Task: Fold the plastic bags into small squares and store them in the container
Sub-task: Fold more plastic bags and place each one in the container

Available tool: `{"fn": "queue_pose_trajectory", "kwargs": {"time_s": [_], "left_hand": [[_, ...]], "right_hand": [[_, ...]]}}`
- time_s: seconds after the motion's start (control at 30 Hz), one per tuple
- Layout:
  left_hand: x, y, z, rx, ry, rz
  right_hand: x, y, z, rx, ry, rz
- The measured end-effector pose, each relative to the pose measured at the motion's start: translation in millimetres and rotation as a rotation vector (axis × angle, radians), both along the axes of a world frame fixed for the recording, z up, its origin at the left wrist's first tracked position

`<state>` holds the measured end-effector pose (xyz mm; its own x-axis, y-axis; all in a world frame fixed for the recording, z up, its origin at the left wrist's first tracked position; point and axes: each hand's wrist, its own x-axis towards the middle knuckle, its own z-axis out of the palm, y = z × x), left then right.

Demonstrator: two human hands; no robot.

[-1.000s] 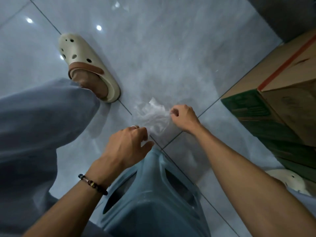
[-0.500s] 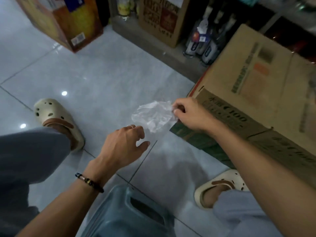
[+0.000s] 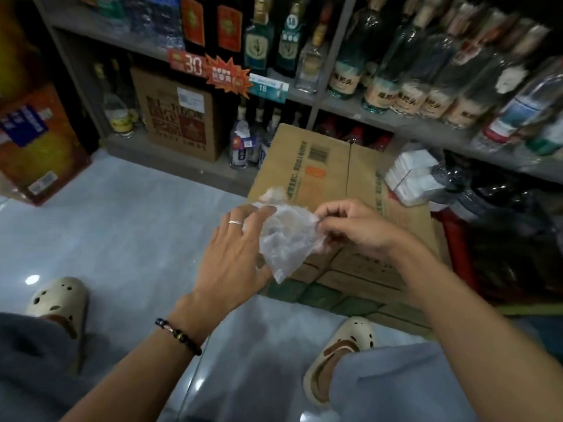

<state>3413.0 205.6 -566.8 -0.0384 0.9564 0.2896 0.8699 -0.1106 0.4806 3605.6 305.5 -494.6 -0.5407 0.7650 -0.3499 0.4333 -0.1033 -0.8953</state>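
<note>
clear plastic bag point(image 3: 285, 239), crumpled, held in the air above the near edge of a cardboard box point(image 3: 344, 190). right hand point(image 3: 353, 223) pinches its upper right edge between thumb and curled fingers; left hand point(image 3: 234, 254), fingers straight, lies flat against its left side. grey tiled floor point(image 3: 128, 226) lies open to the left. shelves of bottles point(image 3: 393, 83) close off the far side. the bag's folds are hard to make out; no container can be made out.
</note>
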Motion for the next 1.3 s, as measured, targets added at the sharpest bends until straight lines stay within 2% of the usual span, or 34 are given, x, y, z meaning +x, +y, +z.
{"fn": "queue_pose_trajectory", "kwargs": {"time_s": [0.07, 0.13, 0.23, 0.3, 0.37, 0.43, 0.57, 0.7, 0.87, 0.93, 1.03, 1.17, 1.3], "left_hand": [[8.7, 4.2, 3.2, 0.088, 0.008, -0.035], [13.9, 8.3, 7.0, 0.136, 0.052, -0.041], [19.2, 12.7, 13.6, 0.027, -0.005, -0.037], [21.1, 16.8, 15.7, -0.02, -0.072, -0.005], [22.5, 20.6, 18.8, -0.032, -0.149, 0.014], [24.5, 23.9, 23.1, -0.012, -0.212, 0.005], [24.4, 25.7, 26.8, -0.04, -0.323, -0.033], [17.9, 24.9, 26.6, -0.203, -0.429, -0.088], [9.0, 28.1, 28.1, -0.205, -0.611, 0.024], [7.3, 31.3, 31.1, -0.203, -0.663, 0.029], [8.8, 37.5, 35.7, -0.179, -0.695, 0.027], [5.8, 43.0, 36.8, -0.146, -0.693, 0.039], [-5.6, 45.8, 34.7, -0.107, -0.657, 0.1]], "right_hand": [[11.5, -0.9, 1.6, -0.003, 0.015, -0.068], [17.6, -0.1, 1.5, 0.071, 0.001, -0.241], [16.2, -8.0, 1.2, 0.424, -0.18, -0.399], [13.8, -19.3, 2.0, 0.625, -0.153, -0.297], [8.8, -32.0, 2.2, 0.637, -0.105, -0.099], [4.7, -37.5, -5.5, 0.629, -0.16, 0.007], [-1.2, -37.9, -13.0, 0.684, -0.153, -0.081], [3.4, -29.4, -9.4, 0.604, -0.185, -0.128], [17.9, -9.3, -2.1, 0.533, -0.259, -0.233], [22.1, -4.5, -0.1, 0.463, -0.184, -0.272], [18.5, -6.2, -2.8, 0.284, -0.059, -0.21], [11.6, -2.7, -6.4, 0.291, -0.072, -0.253], [16.2, 10.8, 2.4, 0.15, 0.105, -0.352]]}}
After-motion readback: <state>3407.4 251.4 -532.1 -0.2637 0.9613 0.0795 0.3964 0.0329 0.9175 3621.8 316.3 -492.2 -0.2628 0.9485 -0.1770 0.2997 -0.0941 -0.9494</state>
